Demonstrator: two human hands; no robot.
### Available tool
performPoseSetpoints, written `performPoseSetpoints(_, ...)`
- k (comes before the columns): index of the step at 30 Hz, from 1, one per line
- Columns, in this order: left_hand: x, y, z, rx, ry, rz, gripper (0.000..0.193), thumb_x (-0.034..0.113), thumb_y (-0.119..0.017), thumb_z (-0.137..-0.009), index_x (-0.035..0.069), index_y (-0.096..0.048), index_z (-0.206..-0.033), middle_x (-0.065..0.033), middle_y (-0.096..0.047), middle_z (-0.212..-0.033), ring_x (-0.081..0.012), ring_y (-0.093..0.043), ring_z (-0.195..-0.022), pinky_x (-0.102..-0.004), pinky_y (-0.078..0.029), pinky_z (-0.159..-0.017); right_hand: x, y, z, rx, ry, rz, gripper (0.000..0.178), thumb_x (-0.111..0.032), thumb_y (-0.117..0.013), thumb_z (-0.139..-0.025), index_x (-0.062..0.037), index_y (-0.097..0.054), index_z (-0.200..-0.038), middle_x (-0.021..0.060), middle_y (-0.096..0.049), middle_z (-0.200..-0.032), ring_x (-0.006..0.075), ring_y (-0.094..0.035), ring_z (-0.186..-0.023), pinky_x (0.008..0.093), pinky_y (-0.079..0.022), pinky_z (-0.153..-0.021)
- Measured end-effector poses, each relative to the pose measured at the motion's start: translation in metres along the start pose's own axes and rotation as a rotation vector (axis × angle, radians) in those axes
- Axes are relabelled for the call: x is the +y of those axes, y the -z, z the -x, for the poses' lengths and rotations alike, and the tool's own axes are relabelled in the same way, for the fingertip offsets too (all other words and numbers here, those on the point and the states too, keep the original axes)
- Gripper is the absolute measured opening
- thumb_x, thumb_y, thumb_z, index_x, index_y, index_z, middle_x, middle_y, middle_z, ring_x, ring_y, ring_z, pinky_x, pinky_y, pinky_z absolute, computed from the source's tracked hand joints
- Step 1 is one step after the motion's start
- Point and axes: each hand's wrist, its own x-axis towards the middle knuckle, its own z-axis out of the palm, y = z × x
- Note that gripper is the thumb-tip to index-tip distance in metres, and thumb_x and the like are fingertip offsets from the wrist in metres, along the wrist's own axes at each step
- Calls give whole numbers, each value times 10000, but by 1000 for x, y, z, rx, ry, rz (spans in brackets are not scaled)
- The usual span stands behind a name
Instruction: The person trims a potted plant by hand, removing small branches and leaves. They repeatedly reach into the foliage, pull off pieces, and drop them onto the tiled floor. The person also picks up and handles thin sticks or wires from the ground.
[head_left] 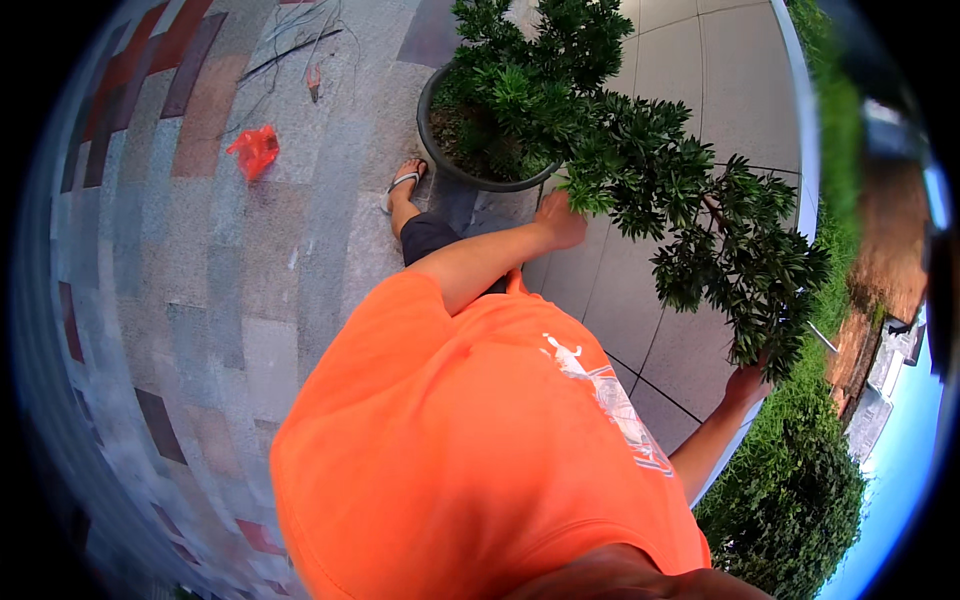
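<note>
A potted shrub with dense, dark green leaves [630, 150] leans out to the right from a round dark pot [432, 140]. My left hand [562, 221] is curled at the lower leaves, just beside the pot's rim. Its fingertips are partly hidden, and what they hold cannot be made out. Farther right and nearer to me, my right hand [746, 384] reaches into the leaves at the drooping end of the long branch. Foliage covers most of its fingers.
On the paved ground [210, 260] at left lie a red plastic bag [254, 151], a small red-handled hand tool [314, 84] and thin dark wires [292, 54]. Pale tiles [750, 70] run beneath the branch to a light edging [803, 120]. Grass and a bush [790, 500] lie beyond.
</note>
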Motion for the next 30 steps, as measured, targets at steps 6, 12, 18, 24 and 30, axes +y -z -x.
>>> performPoseSetpoints(6, -9, 29, -15, 150, -301, -47, 298, 185, -609, -791, 72, -647, -1063, -195, -561, -1207, -377, -538, -1081, -445, -450, -947, -14, -4, 7, 68, -155, -318, 408, 7, -617, -827, -68, -633, -1228, 102, -683, -1113, 221, -645, -948, 350, -512, -795)
performPoseSetpoints(12, 3, 61, -25, 322, -569, -315, 340, 165, -534, -798, 128, -665, -1110, -94, -659, -1123, -284, -579, -1089, -439, -417, -997, -99, -3, 9, 98, -308, -913, 141, -21, -568, -889, -30, -666, -991, 31, -639, -877, 117, -560, -718, 258, -438, -596)
performPoseSetpoints(18, -8, 52, -27, 85, -634, -539, 371, 205, -516, -828, 180, -643, -1176, -69, -619, -1232, -276, -503, -1218, -509, -325, -1078, -120, 8, 17, 137, -375, -1070, 77, -121, -570, -899, -60, -591, -857, -2, -526, -681, 86, -419, -499, 226, -286, -435)
performPoseSetpoints(24, -5, 49, -33, 45, -588, -417, 464, 242, -591, -783, 171, -623, -1241, -101, -522, -1377, -340, -398, -1313, -545, -238, -1123, -132, 18, 12, 226, -454, -1204, 156, -98, -525, -915, -98, -612, -1044, 28, -636, -927, 136, -555, -744, 294, -484, -669)
performPoseSetpoints(30, 5, 51, -33, -52, -610, -793, 498, 247, -596, -784, 175, -603, -1276, -88, -498, -1411, -353, -343, -1359, -562, -192, -1138, -113, 22, 18, 223, -491, -1263, 199, -80, -518, -927, -70, -622, -1095, 57, -663, -997, 188, -613, -820, 340, -496, -699)
